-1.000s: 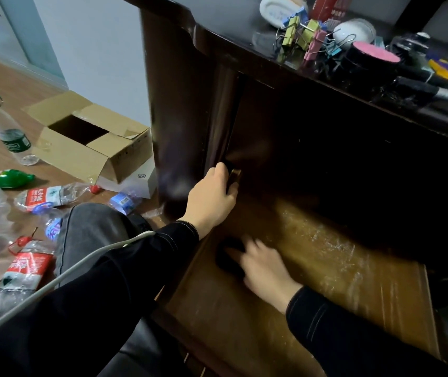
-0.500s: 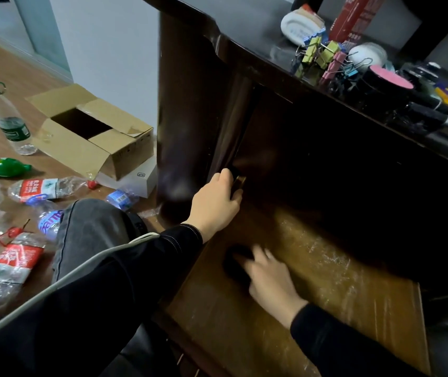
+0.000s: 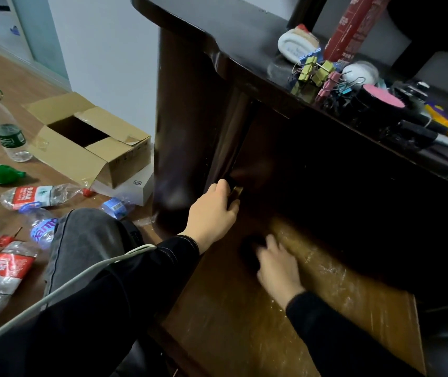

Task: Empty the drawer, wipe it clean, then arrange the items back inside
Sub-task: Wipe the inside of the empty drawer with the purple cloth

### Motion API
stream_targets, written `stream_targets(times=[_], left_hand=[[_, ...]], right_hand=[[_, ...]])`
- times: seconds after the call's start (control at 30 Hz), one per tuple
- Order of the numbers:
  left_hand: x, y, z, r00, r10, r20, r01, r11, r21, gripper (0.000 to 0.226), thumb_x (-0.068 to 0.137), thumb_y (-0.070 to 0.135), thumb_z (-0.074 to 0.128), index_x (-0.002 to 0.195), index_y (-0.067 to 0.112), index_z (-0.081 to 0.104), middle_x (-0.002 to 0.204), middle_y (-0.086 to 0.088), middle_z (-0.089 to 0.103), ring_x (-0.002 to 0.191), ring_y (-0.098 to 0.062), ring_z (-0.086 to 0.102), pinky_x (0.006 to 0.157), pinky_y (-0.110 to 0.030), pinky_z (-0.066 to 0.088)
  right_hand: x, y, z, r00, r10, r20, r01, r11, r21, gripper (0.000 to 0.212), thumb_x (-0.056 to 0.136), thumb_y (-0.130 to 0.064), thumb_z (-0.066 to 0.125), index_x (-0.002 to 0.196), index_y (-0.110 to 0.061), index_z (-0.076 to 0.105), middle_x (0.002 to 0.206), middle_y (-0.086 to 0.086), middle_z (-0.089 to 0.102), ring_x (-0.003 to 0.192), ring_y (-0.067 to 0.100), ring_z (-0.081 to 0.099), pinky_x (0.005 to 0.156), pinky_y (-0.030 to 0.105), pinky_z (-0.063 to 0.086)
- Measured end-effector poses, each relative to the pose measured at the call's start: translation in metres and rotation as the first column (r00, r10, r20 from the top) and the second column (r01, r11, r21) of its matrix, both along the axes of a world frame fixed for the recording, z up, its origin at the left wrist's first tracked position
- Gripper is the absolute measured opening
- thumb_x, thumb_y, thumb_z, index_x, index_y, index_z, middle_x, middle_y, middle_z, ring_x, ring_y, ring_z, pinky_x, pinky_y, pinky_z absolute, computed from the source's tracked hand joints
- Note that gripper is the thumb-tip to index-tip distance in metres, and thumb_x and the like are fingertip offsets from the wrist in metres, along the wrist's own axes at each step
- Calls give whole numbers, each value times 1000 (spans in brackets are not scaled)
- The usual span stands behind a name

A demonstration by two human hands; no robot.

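Plastic bottles (image 3: 40, 195) litter the floor at 9 o'clock, beside an open cardboard box (image 3: 86, 142). The left hand (image 3: 212, 213) curls its fingers (image 3: 223, 186) over the left wall of the pulled-out drawer (image 3: 353, 295). At its 5 o'clock the right hand (image 3: 280, 268), blurred, presses fairly straight fingers onto a dark cloth (image 3: 250, 251) on the drawer's scuffed wooden bottom. Binder clips (image 3: 315, 72) sit on the desk (image 3: 244, 36) at 1 o'clock.

Dark wooden desk (image 3: 231, 31) against a pale wall (image 3: 103, 50); brown wood floor (image 3: 27, 77) beside it; dim, cool light
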State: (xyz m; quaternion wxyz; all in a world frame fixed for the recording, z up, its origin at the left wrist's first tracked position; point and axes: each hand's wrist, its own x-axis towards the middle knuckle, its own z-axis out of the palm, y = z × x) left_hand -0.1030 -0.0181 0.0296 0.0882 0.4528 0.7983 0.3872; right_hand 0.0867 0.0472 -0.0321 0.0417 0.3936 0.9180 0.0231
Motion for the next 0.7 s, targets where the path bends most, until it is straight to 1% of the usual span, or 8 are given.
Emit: stream_targets(times=[0.07,0.13,0.2,0.27,0.33,0.47,0.6,0.7], left_hand=[[0,1,0,1000,3,2,-3,1000,1,25,94,36,55,104,17,43,110,-3,58,92,-31,59,70,-34,34],[0,2,-1,1000,1,0,-1,1000,1,25,95,37,55,105,18,43,110,-2,58,92,-30,59,70,-34,34],[-1,2,-1,1000,3,-7,-3,1000,1,25,95,38,55,105,18,43,109,-2,58,92,-30,59,69,-34,35],[-1,1,-1,1000,6,-11,-6,1000,-1,25,95,38,55,105,18,43,108,-2,58,91,-29,59,69,-34,35],[-1,1,-1,1000,5,-13,-5,1000,-4,25,95,39,55,105,19,43,109,-1,58,90,-28,59,69,-33,34],[0,1,-1,1000,-1,-3,1,1000,0,25,95,38,55,106,19,43,110,-1,58,91,-28,59,70,-33,34],[-1,1,-3,1000,3,0,-3,1000,0,25,95,38,55,106,19,43,111,-1,58,92,-30,59,70,-33,34],[-1,2,-3,1000,-3,0,3,1000,0,26,95,38,55,108,19,43,113,-2,58,93,-30,59,71,-33,35]], right_hand=[[19,-12,-8,995,99,18,-98,994,-47,46,87,-10,69,131,-22,61,152,13,41,130,33,52,94,37,55],[22,9,-6,996,93,-13,-93,996,-1,45,89,-11,68,132,-23,61,147,10,45,124,29,56,90,33,56],[9,44,1,997,-28,-77,30,999,23,51,93,-13,64,141,-26,53,144,5,50,121,23,58,92,32,54],[-12,73,15,977,-197,-88,189,978,-89,54,98,-18,59,149,-29,42,142,4,55,124,23,58,96,36,52],[-24,83,21,966,-256,-44,247,957,-150,51,101,-21,55,149,-29,42,141,4,56,125,26,57,95,38,50],[-11,34,11,995,-95,-34,95,995,-2,46,91,-15,67,135,-24,56,144,6,49,122,26,58,95,37,53],[21,-17,-9,982,185,26,-183,981,-59,44,88,-9,68,129,-25,62,154,13,40,133,36,50,101,41,52],[10,15,9,986,156,53,-155,988,-16,41,93,-8,61,132,-22,59,151,12,40,127,33,52,96,39,52]])
